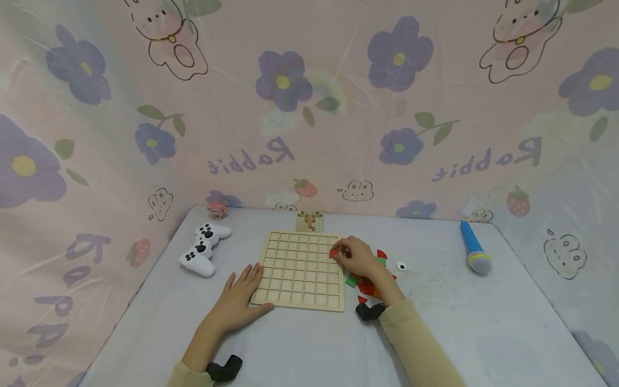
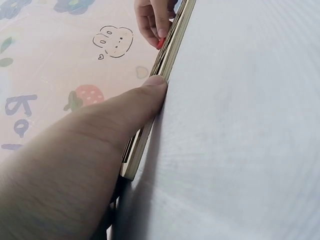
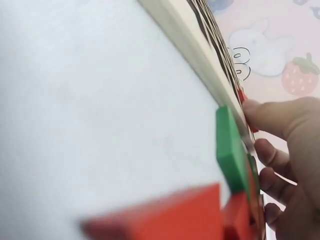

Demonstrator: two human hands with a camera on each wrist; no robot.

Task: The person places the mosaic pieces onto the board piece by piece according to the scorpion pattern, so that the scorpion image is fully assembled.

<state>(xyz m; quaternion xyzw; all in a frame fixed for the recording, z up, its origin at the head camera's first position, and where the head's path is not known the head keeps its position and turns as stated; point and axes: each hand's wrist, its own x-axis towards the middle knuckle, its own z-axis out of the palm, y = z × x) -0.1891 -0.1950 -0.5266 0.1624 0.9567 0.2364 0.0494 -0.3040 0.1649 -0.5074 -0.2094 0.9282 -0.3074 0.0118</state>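
Observation:
A pale wooden grid board (image 1: 300,271) lies flat in the middle of the white table, its squares bare apart from the right side. My left hand (image 1: 239,301) rests along its left edge with fingers spread and the thumb at the near left corner. At the upper right squares, my right hand (image 1: 360,258) pinches a small red piece (image 1: 333,253) between thumb and fingertips, right at the board's surface. Loose red, green and orange pieces (image 1: 367,287) lie beside the board, partly hidden under the right forearm. In the right wrist view, a green piece (image 3: 231,150) lies close against the board's side.
Behind the board is a small picture card (image 1: 309,221) with a grid pattern. A white game controller (image 1: 197,257) and a pink figurine (image 1: 217,210) stand at left. To the right are a round white piece with a black centre (image 1: 401,266) and a blue toy microphone (image 1: 474,248).

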